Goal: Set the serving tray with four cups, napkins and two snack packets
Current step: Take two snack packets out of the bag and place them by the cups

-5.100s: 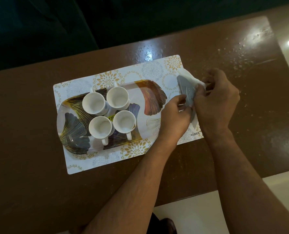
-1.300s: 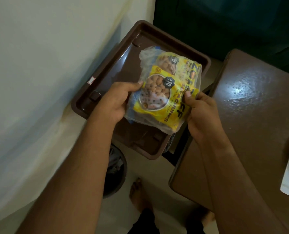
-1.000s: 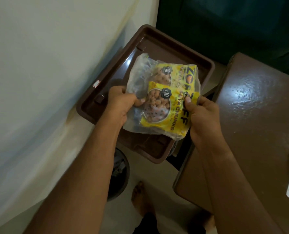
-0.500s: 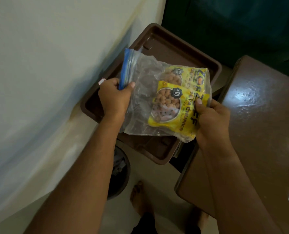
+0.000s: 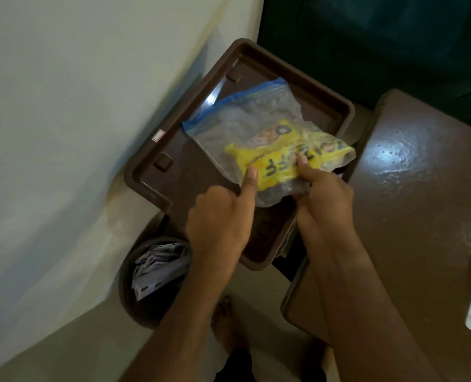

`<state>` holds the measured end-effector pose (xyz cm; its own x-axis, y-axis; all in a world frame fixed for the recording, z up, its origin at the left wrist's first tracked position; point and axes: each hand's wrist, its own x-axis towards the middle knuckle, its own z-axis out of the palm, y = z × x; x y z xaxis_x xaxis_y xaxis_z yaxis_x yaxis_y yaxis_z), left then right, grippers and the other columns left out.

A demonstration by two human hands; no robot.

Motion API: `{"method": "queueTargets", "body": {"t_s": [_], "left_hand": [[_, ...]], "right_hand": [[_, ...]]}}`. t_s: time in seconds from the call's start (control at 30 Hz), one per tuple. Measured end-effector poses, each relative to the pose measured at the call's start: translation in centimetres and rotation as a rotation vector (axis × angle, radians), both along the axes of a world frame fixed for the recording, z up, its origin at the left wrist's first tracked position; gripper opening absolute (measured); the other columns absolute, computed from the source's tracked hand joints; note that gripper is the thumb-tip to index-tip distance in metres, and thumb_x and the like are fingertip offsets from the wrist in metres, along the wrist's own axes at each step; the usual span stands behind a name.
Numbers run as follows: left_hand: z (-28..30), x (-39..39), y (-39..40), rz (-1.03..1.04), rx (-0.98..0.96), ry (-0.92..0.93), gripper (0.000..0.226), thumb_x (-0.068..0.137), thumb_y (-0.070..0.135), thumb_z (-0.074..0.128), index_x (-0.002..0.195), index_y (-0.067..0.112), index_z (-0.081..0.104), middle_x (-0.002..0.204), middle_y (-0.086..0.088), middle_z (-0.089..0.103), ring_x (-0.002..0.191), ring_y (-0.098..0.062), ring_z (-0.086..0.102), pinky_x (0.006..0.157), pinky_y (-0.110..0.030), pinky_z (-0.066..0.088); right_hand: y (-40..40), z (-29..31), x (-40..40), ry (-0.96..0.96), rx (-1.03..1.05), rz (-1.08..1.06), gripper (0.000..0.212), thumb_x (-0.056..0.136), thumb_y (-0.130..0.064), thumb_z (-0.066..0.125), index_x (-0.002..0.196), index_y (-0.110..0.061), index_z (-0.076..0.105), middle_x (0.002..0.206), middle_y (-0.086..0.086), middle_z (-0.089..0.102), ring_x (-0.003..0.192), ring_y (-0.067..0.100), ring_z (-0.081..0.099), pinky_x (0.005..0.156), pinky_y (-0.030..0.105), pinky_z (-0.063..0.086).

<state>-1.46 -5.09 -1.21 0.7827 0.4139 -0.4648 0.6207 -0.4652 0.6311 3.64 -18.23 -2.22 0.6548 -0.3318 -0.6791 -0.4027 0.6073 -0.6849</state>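
Hands met over the near end of a clear zip bag (image 5: 245, 128). The left hand (image 5: 217, 224) had its fingers curled under, and its thumb lay straight along the bag's near edge, pinching the plastic. The right hand (image 5: 322, 197) gripped the bag from the right, thumb pressed on top of the yellow snack packets (image 5: 281, 158) inside and fingers curled beneath out of view.

The bag was transparent and crinkled, with a blue zip strip along its far-left edge; whether the strip was sealed could not be told. The packets sat bunched in the right, near part of the bag, yellow with dark lettering and a round window showing brown pieces. They overlapped, so their number was hard to make out.

The bag was held just above a brown plastic tray (image 5: 151, 172), which stood against a pale wall (image 5: 77, 106) on the left. To the right was the glossy brown table (image 5: 410, 188). Below the tray on the floor stood a round dark bin (image 5: 135, 296) with crumpled paper in it.
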Motion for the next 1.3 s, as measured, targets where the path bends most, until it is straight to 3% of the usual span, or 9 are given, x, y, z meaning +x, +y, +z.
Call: {"method": "queueTargets", "body": {"t_s": [0.13,0.23,0.4,0.57,0.7,0.8,0.93,1.03,1.3], "left_hand": [[-0.4,0.1,-0.4,0.406,-0.915,0.071,0.042,0.102,0.046,0.06,0.115,0.009,0.076,0.099,-0.015,0.082,0.095,-0.031,0.08,0.085,-0.041,0.066],[-0.8,1.3,-0.3,0.597,-1.043,-0.09,0.026,0.097,-0.006,0.063,0.12,0.001,0.071,0.11,-0.013,0.081,0.098,-0.024,0.08,0.082,-0.031,0.066],[-0.4,2.1,-0.1,0.686,-1.139,-0.095,0.05,0.086,-0.033,0.04,0.11,0.002,0.067,0.108,-0.015,0.075,0.089,-0.025,0.077,0.087,-0.034,0.065],[0.2,2.6,0.1,0.728,-1.06,-0.127,0.053,0.076,-0.035,0.029,0.107,-0.007,0.061,0.11,-0.021,0.064,0.101,-0.033,0.065,0.073,-0.028,0.06],[1.9,2.6,0.4,0.624,-1.011,-0.177,0.035,0.081,-0.016,0.056,0.113,-0.002,0.061,0.118,-0.017,0.067,0.107,-0.034,0.068,0.071,-0.033,0.053],[2.5,2.2,1.0,0.67,-0.721,-0.347,0.079,0.08,-0.004,0.077,0.147,0.017,0.041,0.128,-0.005,0.066,0.104,-0.023,0.076,0.069,-0.027,0.062],[3.2,2.3,1.8,0.411,-0.579,-0.559,0.04,0.085,0.017,0.076,0.123,0.016,0.065,0.113,0.003,0.073,0.094,-0.012,0.077,0.071,-0.024,0.059],[3.1,2.2,2.8,0.233,-0.647,-0.599,0.039,0.074,0.004,0.064,0.112,0.009,0.064,0.089,0.003,0.065,0.082,-0.006,0.064,0.072,-0.017,0.052],[4.2,2.6,3.2,0.244,0.178,-0.588,0.029,0.087,0.023,0.083,0.113,0.013,0.077,0.103,0.002,0.073,0.093,-0.013,0.07,0.082,-0.014,0.057]], "right_hand": [[1.2,0.6,-1.3,-0.041,-0.136,0.278,0.022,0.086,-0.008,0.081,0.105,0.002,0.076,0.098,0.015,0.081,0.087,0.028,0.08,0.068,0.034,0.063],[1.1,1.0,-2.0,-0.055,-0.136,0.298,0.014,0.088,-0.009,0.078,0.101,-0.003,0.076,0.101,0.017,0.08,0.093,0.03,0.079,0.079,0.04,0.064],[-0.9,1.1,-1.8,0.02,0.011,0.061,0.014,0.093,-0.008,0.072,0.104,0.0,0.068,0.089,0.014,0.081,0.085,0.029,0.081,0.07,0.032,0.063],[-1.7,1.4,-1.5,-0.146,-0.09,0.163,0.021,0.083,0.012,0.073,0.095,-0.003,0.066,0.087,0.01,0.078,0.084,0.024,0.079,0.069,0.031,0.062],[-1.4,2.0,-1.6,-0.131,-0.212,0.17,0.031,0.084,0.008,0.077,0.108,-0.001,0.06,0.085,0.009,0.078,0.087,0.032,0.079,0.061,0.03,0.061],[-2.1,2.8,-1.8,-0.26,-0.341,0.185,0.057,0.082,0.0,0.081,0.129,-0.011,0.049,0.083,0.01,0.076,0.077,0.03,0.078,0.063,0.031,0.062],[-2.5,3.9,-1.3,-0.437,-0.514,0.294,0.048,0.09,-0.009,0.079,0.134,-0.006,0.058,0.099,0.012,0.078,0.091,0.022,0.077,0.079,0.032,0.063],[-3.1,4.3,-0.6,-0.465,-0.66,0.478,0.061,0.085,-0.01,0.084,0.139,-0.007,0.058,0.119,0.006,0.073,0.107,0.013,0.074,0.087,0.024,0.061],[-3.7,5.9,0.0,-0.583,-1.277,0.426,0.022,0.092,-0.007,0.073,0.113,-0.011,0.08,0.091,0.002,0.079,0.077,0.013,0.072,0.069,0.024,0.06]]}}
